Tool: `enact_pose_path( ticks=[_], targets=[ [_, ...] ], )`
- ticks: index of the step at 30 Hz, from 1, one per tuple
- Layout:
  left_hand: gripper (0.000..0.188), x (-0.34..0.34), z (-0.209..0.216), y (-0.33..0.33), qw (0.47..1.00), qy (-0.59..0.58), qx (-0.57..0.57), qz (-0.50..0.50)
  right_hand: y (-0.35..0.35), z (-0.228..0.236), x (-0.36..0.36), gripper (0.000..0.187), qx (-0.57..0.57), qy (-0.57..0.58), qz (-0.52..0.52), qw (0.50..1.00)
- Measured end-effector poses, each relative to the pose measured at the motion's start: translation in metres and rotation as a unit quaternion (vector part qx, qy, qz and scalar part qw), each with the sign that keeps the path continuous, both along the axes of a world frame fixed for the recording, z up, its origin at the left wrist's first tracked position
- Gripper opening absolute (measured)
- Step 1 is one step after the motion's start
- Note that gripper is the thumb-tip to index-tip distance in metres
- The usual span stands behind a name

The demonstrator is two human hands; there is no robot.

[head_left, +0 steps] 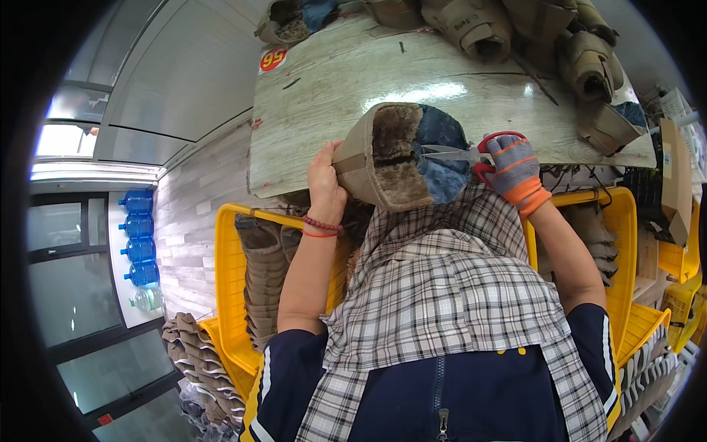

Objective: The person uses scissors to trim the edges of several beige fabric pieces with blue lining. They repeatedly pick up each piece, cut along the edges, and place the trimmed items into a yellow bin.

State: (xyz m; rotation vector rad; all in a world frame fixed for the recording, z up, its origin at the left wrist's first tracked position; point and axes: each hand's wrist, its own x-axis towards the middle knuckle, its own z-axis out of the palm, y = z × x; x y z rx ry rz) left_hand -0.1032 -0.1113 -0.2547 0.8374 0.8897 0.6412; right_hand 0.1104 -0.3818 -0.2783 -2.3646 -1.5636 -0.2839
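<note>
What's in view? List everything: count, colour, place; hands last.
fur-lined piece: one, tan, brown, blue, centre
scissors: one, red handles, right of centre
table: one, pale, ahead
similar pieces: several, tan, table's far edge
crates: several, yellow, both sides
stacked pieces: many, brown, in crates
jugs: four blue, one pale, far left
cardboard box: one, brown, right
apron: one, white and black, torso
left hand: one, bare, on the piece's left
right hand: one, grey-orange glove, on scissors

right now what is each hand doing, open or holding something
Left hand: closed, holding the boot upper.
Right hand: gloved, closed on the scissors.
</note>
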Motion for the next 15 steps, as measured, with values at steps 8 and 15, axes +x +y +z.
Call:
enact_pose_path(
  ticks=[8,15],
  targets=[
    [0.028,0.002,0.0,-0.001,1.0,-0.003,0.005,0.0,0.006,0.009,-0.001,0.036,-0.027,-0.011,0.023,0.999],
    [0.024,0.007,0.017,-0.02,0.997,-0.066,0.003,-0.033,0.019,0.011,-0.015,0.034,0.056,0.153,-0.009,0.987]
  ],
)
